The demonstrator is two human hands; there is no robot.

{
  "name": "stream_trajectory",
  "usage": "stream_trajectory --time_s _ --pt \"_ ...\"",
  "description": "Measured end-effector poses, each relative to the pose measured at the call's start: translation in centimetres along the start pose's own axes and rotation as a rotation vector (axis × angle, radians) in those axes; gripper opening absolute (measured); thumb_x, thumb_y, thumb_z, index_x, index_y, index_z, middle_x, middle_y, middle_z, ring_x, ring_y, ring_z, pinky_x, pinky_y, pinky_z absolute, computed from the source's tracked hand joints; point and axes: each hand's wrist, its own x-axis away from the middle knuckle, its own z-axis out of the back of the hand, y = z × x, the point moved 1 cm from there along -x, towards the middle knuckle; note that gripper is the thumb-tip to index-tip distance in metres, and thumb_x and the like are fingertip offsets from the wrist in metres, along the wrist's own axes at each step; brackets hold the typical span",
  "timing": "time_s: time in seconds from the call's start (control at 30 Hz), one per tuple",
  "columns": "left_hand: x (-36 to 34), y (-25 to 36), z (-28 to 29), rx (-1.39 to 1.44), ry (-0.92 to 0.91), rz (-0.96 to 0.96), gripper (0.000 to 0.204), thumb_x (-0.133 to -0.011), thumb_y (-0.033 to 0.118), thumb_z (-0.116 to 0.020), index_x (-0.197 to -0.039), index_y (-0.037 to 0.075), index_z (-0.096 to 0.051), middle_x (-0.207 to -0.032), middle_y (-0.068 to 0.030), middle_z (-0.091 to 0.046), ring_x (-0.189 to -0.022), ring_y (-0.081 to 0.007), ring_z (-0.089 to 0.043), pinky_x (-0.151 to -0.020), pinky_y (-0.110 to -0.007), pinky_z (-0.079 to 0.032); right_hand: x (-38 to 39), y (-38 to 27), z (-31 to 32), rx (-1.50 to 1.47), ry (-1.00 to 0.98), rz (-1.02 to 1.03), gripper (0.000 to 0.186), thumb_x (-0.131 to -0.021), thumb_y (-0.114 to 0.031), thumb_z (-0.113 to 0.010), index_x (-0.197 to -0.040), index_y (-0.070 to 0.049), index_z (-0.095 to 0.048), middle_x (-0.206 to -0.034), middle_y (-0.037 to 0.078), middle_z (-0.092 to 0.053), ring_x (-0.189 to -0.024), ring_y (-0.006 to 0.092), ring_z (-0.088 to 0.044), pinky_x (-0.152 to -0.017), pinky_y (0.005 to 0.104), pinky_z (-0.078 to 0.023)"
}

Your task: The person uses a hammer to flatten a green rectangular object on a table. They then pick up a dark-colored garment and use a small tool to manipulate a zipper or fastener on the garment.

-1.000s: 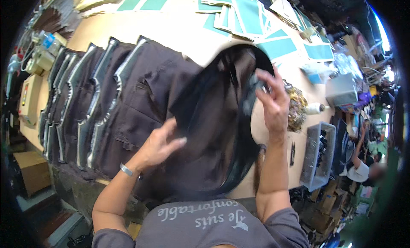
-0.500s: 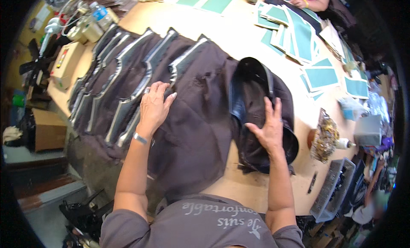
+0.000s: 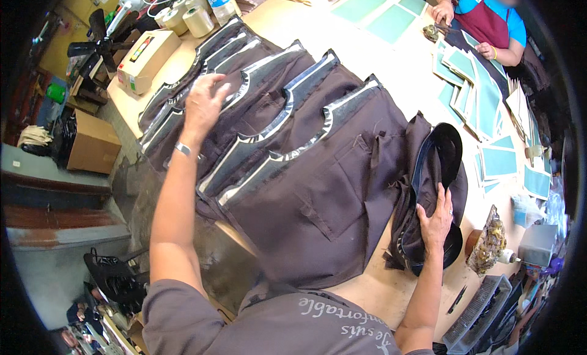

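Note:
Several dark brown fabric panels (image 3: 312, 223) lie overlapped in a row on the table, their curved edges lined with black and whitish strips. My left hand (image 3: 203, 107) is over the left part of this row, fingers bent and apart, holding nothing that I can see. To the right, a folded brown fabric bundle (image 3: 403, 223) carries a stiff, glossy black curved band (image 3: 450, 152). My right hand (image 3: 435, 225) rests on the bundle inside the band's curve, fingers stretched out and thumb apart.
Green card pieces (image 3: 483, 89) lie at the far right, where another person's hands (image 3: 444, 14) work. A cardboard box (image 3: 147, 60), thread cones (image 3: 199, 23) and a water bottle (image 3: 220, 3) stand at the far left. A grey basket (image 3: 480, 312) sits near right.
The view has swung left, so the panels and bundle appear farther right. My left hand has moved left across the panels. My right hand has stayed at the bundle.

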Motion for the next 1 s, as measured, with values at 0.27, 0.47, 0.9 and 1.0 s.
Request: stream_trajectory --time_s 0.27,0.47,0.9,1.0 --pt "-5.5 -13.5 0.7 -0.375 -0.165 0.326 0.036 -0.081 0.024 -0.055 -0.112 0.006 -0.056 -0.115 -0.0150 -0.056 -0.107 -0.0290 -0.052 -0.091 -0.037 -0.040 -0.5 -1.1 1.0 -0.025 -0.070 -0.042 0.076 -0.068 -0.014 -0.068 -0.134 -0.013 -0.031 -0.135 0.020 -0.033 -0.122 0.0352 -0.035 -0.101 0.0388 -0.029" --pt "-6.7 -18.8 -0.6 -0.489 -0.191 0.464 0.039 -0.081 0.026 -0.054 -0.117 0.009 -0.053 -0.117 -0.0140 -0.055 -0.111 -0.0306 -0.049 -0.094 -0.041 -0.037 -0.6 -1.4 0.6 0.026 -0.144 -0.063 0.074 -0.069 -0.010 -0.066 -0.134 -0.015 -0.032 -0.136 0.022 -0.031 -0.123 0.0375 -0.033 -0.102 0.0422 -0.027" --pt "-10.4 -13.5 7.0 -0.896 -0.267 0.298 0.048 -0.070 0.029 -0.063 -0.116 0.015 -0.054 -0.104 -0.0158 -0.060 -0.097 -0.0299 -0.058 -0.081 -0.042 -0.046 -0.9 -1.8 1.0 0.087 -0.181 -0.075 0.072 -0.070 -0.017 -0.068 -0.133 -0.016 -0.034 -0.136 0.021 -0.031 -0.122 0.0395 -0.032 -0.100 0.0445 -0.029" --pt "-11.3 -13.9 11.6 -1.095 0.037 0.216 0.039 -0.073 0.025 -0.061 -0.111 0.018 -0.055 -0.101 -0.0098 -0.062 -0.090 -0.0281 -0.060 -0.072 -0.040 -0.048 -0.8 -1.1 0.7 0.063 -0.166 -0.052 0.071 -0.071 -0.019 -0.068 -0.133 -0.016 -0.034 -0.136 0.020 -0.031 -0.122 0.0396 -0.032 -0.099 0.0450 -0.029"
